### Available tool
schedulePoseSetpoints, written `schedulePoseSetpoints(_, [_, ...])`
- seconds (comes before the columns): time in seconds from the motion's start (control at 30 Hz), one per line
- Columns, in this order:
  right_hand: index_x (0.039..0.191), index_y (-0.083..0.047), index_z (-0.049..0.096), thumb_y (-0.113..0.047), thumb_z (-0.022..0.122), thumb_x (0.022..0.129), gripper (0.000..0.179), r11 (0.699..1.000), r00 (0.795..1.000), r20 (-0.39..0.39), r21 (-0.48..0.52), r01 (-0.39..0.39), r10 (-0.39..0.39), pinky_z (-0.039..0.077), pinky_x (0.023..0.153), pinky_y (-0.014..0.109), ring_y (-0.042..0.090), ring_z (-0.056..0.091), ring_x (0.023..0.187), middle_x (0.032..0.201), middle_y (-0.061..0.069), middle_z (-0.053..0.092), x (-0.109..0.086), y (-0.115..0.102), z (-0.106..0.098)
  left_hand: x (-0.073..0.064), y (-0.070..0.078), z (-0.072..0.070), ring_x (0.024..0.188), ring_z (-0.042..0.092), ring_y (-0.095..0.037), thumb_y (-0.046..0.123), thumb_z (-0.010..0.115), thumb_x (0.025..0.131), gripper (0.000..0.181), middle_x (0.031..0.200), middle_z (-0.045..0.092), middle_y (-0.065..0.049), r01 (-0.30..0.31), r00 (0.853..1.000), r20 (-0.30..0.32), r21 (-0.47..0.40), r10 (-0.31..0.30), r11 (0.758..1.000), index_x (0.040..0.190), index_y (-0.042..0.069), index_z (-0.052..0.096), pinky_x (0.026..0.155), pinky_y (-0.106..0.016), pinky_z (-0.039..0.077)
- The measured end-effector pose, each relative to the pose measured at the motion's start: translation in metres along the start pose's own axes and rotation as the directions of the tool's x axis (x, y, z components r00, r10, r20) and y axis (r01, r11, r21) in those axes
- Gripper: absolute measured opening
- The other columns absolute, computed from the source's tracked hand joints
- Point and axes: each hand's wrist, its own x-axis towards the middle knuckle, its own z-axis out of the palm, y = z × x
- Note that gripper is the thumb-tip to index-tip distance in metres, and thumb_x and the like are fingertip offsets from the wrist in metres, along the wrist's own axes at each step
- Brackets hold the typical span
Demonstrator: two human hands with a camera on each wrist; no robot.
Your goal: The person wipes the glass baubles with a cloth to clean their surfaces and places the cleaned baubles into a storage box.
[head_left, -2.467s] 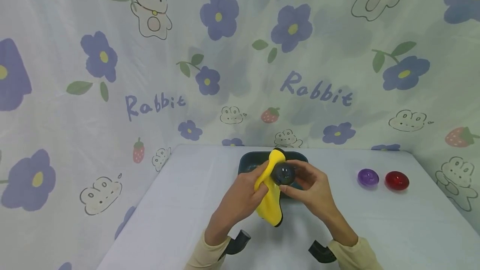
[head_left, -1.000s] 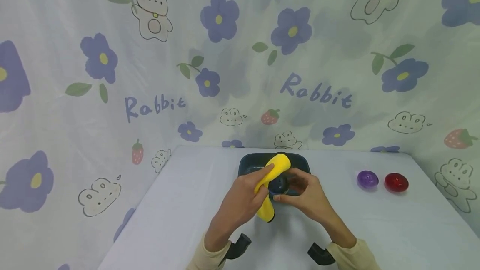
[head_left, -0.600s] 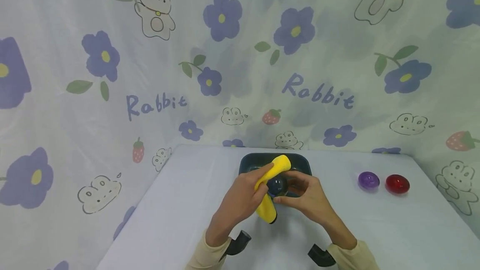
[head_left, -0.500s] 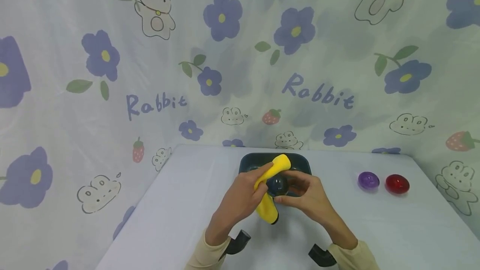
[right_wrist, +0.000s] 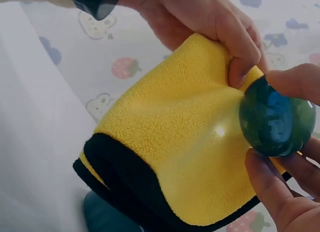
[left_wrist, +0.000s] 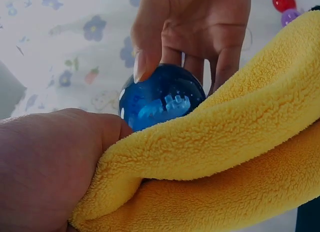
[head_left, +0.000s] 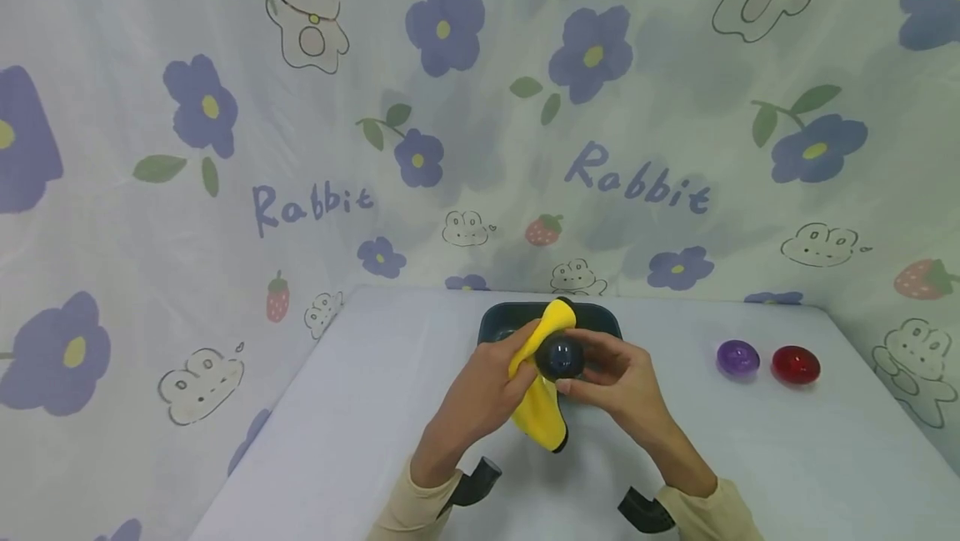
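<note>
while the white table (head_left: pixel 345 408) fills the bottom of the head view, a dark tray (head_left: pixel 491 321) sits on it, low in the middle. the hands hide part of it, so i can't tell what is inside. in front of the tray hangs a soft yellow cloth (head_left: pixel 540 423) with black edges. the left hand (head_left: pixel 483 389), left of the cloth, pinches a fold of it between thumb and fingers. the right hand (head_left: pixel 628 376), just right of the middle, holds the shiny blue ball (head_left: pixel 561 357) by its sides with thumb and fingers. the ball is up between the hands, touching the cloth.

this looks like rubbing the ball with the cloth. the ball looks smooth, so it may slip: hold it snug, but don't squeeze hard. turn it a bit at a time so the cloth gets to every side, even the spots under the fingertips. let the fluffy part do the rubbing, and keep the loose end out of the way. a red stone (head_left: pixel 796 365) and a smaller purple stone (head_left: pixel 738 358) lie at the right of the frame, so don't bump them.
</note>
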Motion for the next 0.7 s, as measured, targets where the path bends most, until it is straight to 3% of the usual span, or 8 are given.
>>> schedulePoseSetpoints(0.33, [0.134,-0.002,0.063,0.003,0.081,0.080,0.057,1.000,0.997,-0.082,0.009,-0.013,0.014,0.058,0.092,0.023,0.011,0.068,0.109,0.129,-0.002,0.065,-0.0009,0.0017,-0.0004,-0.0045,0.0010,0.0031,0.070,0.057,-0.007,0.014,0.053,0.097,0.059,0.084,0.063,0.002,0.083,0.995,0.060,0.028,-0.085,0.996,0.156,0.010,0.046,0.068,-0.019,0.051])
schedulePoseSetpoints(0.7, [0.136,-0.003,0.061,0.000,0.084,0.079,0.061,0.997,0.991,-0.122,-0.033,-0.064,0.060,0.054,0.097,0.018,0.000,0.066,0.117,0.138,0.016,0.062,0.0024,0.0045,-0.0064,-0.0042,0.0050,0.0055,0.075,0.058,-0.007,0.014,0.052,0.098,0.057,0.093,0.067,-0.001,0.075,0.995,0.057,0.039,-0.077,0.996,0.154,0.007,0.048,0.071,-0.018,0.052])
